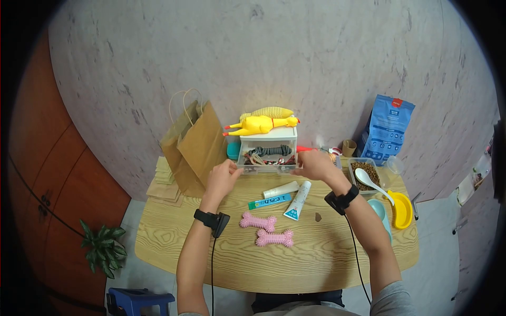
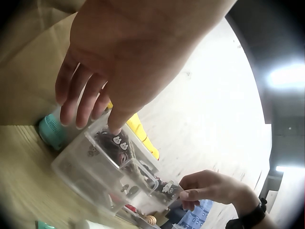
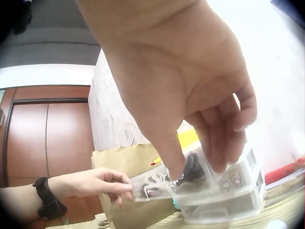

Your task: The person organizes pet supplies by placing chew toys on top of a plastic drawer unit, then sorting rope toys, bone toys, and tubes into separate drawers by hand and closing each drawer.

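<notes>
I had both hands on the clear drawer [image 1: 266, 157], which sat part-way out of a small white drawer unit [image 1: 268, 135] at the back of the counter [image 1: 174, 247]. My left hand [image 1: 223, 178] pinched the drawer's left front corner, thumb on the rim and fingers [image 2: 76, 98] curled down its outer side. My right hand [image 1: 315, 164] pinched the right front corner the same way. The drawer's long axis ran left to right between the 2 hands, with its front edge toward me and each hand about equally near its own end. It held dark rope-like toys, and small cartoon stickers showed on its clear front. In the right wrist view it looked tilted, front end low, though I could not tell how far out it had come.

A yellow rubber chicken [image 1: 261, 125] lay on top of the unit, and a brown paper bag [image 1: 196, 145] stood just to its left. Nearer me lay 2 pink bone toys [image 1: 266, 230], a white tube [image 1: 298, 200] and a teal box [image 1: 269, 201] whose print I could not read. To the right stood a blue pouch [image 1: 387, 129] with a red mark, its lettering too small to make out, beside a tub of kibble [image 1: 365, 174] with a white spoon [image 1: 371, 183] in it.
</notes>
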The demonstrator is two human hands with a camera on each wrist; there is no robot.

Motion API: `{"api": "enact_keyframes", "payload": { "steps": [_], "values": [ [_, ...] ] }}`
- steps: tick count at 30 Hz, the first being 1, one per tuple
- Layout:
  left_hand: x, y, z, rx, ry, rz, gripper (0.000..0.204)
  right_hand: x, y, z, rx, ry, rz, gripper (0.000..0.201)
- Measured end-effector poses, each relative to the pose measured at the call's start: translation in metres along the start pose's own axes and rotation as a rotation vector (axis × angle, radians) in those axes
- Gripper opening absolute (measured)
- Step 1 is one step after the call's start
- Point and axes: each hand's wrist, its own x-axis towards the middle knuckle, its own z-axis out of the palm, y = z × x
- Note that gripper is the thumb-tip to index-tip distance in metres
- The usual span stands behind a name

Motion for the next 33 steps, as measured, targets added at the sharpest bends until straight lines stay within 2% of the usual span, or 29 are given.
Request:
{"api": "enact_keyframes", "payload": {
  "steps": [4,7,16,22,25,33],
  "values": [
    [0.006,0.0,0.01,-0.046,0.047,-0.015,0.027,0.002,0.009,0.013,0.081,0.189,-0.01,0.031],
    [0.018,-0.003,0.02,-0.071,0.094,-0.019,0.027,0.011,0.014,0.014,0.125,0.252,0.04,0.029],
    [0.067,-0.006,0.054,-0.09,0.192,-0.087,0.035,0.057,0.032,0.029,0.25,0.313,0.172,0.031],
    [0.081,-0.003,0.065,-0.052,0.221,-0.162,0.034,0.073,0.035,0.039,0.15,0.394,0.22,0.033],
    [0.083,0.0,0.066,0.001,0.226,-0.169,0.033,0.074,0.036,0.041,0.17,0.468,0.173,0.034],
    [0.08,-0.002,0.063,-0.032,0.217,-0.213,0.039,0.072,0.041,0.047,0.23,0.424,0.173,0.04]
  ]
}}
